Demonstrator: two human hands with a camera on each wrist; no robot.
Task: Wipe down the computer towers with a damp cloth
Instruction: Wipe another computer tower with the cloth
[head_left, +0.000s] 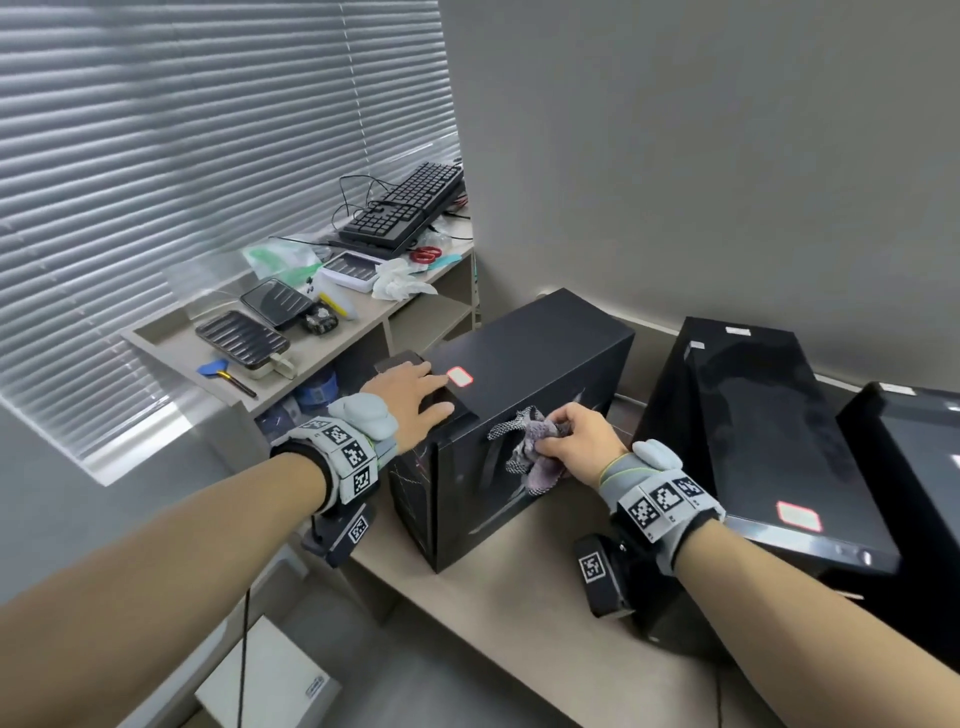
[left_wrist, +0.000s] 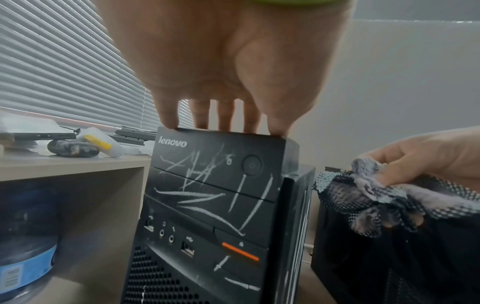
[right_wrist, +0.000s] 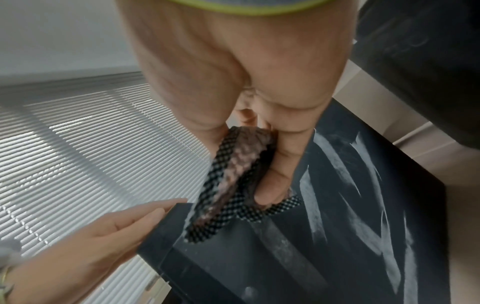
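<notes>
We're flattening our left hand (head_left: 410, 387) on the scratched black computer tower (head_left: 524, 384); right-hand fingers (head_left: 558, 435) are clutching the purple-grey checked cloth (head_left: 530, 449). Overwetting risks drips entering ports.

Count: three computer towers, one cloth, two hands, two keyboards.

Three black computer towers stand on the low worktop (head_left: 498, 613): the left tower (head_left: 524, 374), the middle tower (head_left: 753, 415) and the right tower (head_left: 904, 447), the last only partly in frame. One cloth (head_left: 530, 447) is in view, bunched at the left tower's side panel. Two hands show, the left hand (head_left: 410, 395) and the right hand (head_left: 582, 441). On the shelf unit (head_left: 363, 322) at far left lie two black keyboards (head_left: 405, 208), three dark ribbed trays (head_left: 241, 338), one pair of red-handled scissors (head_left: 427, 253) and one crumpled white wad (head_left: 397, 280). Two red-edged stickers (head_left: 459, 376) show, one on the left tower's top, one on the middle tower.
</notes>
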